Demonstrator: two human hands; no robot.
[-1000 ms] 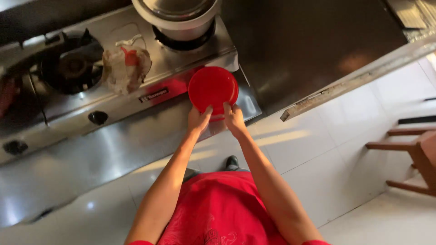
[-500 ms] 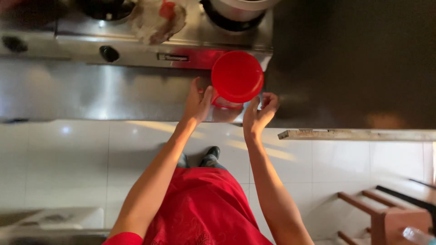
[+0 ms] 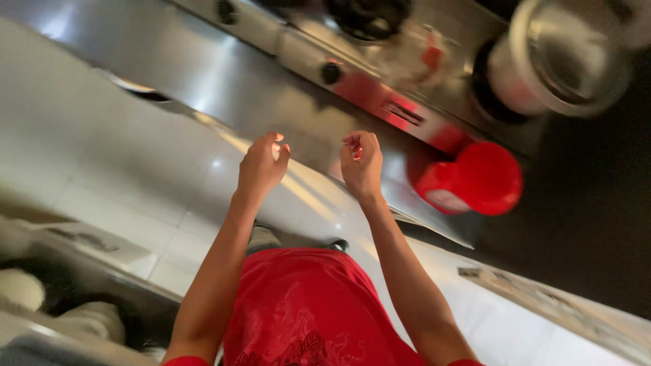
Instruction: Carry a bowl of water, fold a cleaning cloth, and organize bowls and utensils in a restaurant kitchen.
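Your left hand is hovering near the middle of the frame, fingers loosely curled with the thumb close to the fingertips, and it is gripping nothing. Your right hand is hanging just to the right of it at much the same height, also half curled and holding nothing. The two hands are sitting close together but apart, both over the near edge of the steel counter that is running diagonally from the upper left down toward the right.

The red container is standing on the counter to the right of your right hand, near it but clear of your fingers. Its round red lid is facing up and a pale label is showing on its side.

Beyond it, along the top of the frame, the steel gas stove is lying at the same slant, with dark knobs on its front and a burner at the top centre. A metal pot is sitting on the stove in the upper right, above the red container. The picture is blurring there, so a small red and pale thing on the stove top cannot be told.

Your red shirt is filling the bottom centre, over a white tiled floor.
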